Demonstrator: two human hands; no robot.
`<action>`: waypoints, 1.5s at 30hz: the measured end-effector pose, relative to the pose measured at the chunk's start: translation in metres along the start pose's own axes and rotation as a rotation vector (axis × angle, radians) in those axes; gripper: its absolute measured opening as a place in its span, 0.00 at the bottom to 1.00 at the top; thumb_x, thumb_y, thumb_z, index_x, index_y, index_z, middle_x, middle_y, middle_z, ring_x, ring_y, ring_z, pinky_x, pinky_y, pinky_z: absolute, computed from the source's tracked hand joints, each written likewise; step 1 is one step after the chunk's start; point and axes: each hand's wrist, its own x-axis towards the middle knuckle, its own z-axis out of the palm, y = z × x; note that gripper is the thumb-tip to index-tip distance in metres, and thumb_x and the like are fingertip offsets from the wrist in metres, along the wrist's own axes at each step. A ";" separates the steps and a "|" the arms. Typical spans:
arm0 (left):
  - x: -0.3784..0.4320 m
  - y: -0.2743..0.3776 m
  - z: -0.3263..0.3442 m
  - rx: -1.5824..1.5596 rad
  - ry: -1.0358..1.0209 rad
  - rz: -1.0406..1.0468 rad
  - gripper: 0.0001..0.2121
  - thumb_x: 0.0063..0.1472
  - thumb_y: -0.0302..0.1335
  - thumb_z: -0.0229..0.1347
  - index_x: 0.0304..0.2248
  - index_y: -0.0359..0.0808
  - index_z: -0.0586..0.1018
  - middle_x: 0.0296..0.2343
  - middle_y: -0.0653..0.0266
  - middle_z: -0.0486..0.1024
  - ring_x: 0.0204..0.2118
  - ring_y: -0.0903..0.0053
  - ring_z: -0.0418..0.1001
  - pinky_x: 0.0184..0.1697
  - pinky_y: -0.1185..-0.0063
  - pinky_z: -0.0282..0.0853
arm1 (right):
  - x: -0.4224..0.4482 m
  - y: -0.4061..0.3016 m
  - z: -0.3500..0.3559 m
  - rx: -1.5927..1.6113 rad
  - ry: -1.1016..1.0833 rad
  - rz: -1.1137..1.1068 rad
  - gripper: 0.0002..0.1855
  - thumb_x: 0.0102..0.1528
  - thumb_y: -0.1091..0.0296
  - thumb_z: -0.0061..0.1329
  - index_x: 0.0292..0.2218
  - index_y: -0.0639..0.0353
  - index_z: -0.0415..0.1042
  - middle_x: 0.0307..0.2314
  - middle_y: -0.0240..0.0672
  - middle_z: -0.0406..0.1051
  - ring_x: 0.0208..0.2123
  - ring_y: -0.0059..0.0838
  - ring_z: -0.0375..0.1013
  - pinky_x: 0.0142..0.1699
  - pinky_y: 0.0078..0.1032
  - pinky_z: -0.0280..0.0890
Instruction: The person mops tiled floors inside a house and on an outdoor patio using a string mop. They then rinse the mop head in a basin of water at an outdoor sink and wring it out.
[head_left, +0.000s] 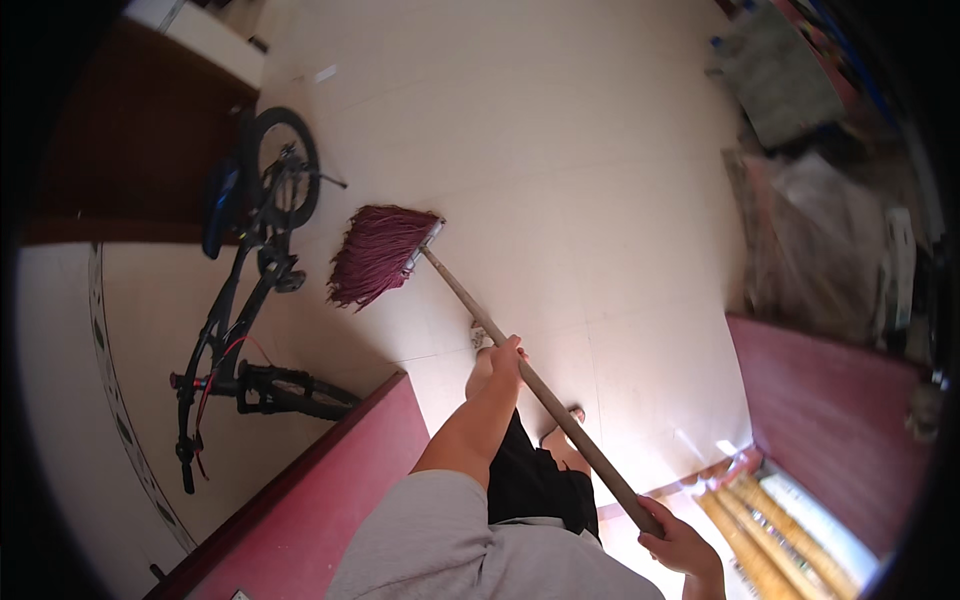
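A string mop with dark red strands (381, 255) lies spread on the tiled floor ahead and to the left. Its long wooden handle (566, 424) slants back toward me from a metal clamp (424, 244). Around the middle of the handle, my left hand (508, 358) is closed. My right hand (675, 536) grips it near the upper end, by my right side. Both of my feet stand on the tiles beneath the handle, partly hidden by my arm and legs.
A black bicycle (259, 292) stands at the left by the wall. Reddish door panels (345, 487) (817, 412) flank me on both sides. Covered items under plastic sheeting (825, 232) and a grey board (784, 79) line the right. Wooden planks (780, 540) lie at lower right.
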 end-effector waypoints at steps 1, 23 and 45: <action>-0.007 -0.028 0.003 0.051 -0.039 -0.049 0.09 0.46 0.23 0.48 0.28 0.36 0.60 0.14 0.66 0.59 0.11 0.82 0.57 0.11 0.85 0.56 | -0.012 0.031 -0.002 0.093 0.020 0.001 0.31 0.45 0.71 0.43 0.50 0.51 0.49 0.17 0.29 0.62 0.19 0.18 0.62 0.25 0.17 0.59; -0.205 -0.435 0.011 0.802 -0.381 -0.311 0.07 0.48 0.21 0.43 0.28 0.28 0.60 0.17 0.59 0.62 0.16 0.76 0.65 0.15 0.78 0.64 | -0.197 0.312 0.019 0.383 0.317 0.325 0.33 0.47 0.72 0.43 0.52 0.57 0.44 0.40 0.39 0.60 0.40 0.28 0.60 0.42 0.19 0.56; -0.103 -0.184 -0.177 -0.084 -0.284 -0.231 0.05 0.50 0.24 0.46 0.22 0.34 0.62 0.14 0.65 0.60 0.15 0.76 0.63 0.19 0.81 0.66 | -0.140 0.195 0.031 0.461 -0.321 -0.286 0.43 0.38 0.71 0.51 0.51 0.65 0.40 0.27 0.42 0.62 0.24 0.24 0.63 0.26 0.17 0.58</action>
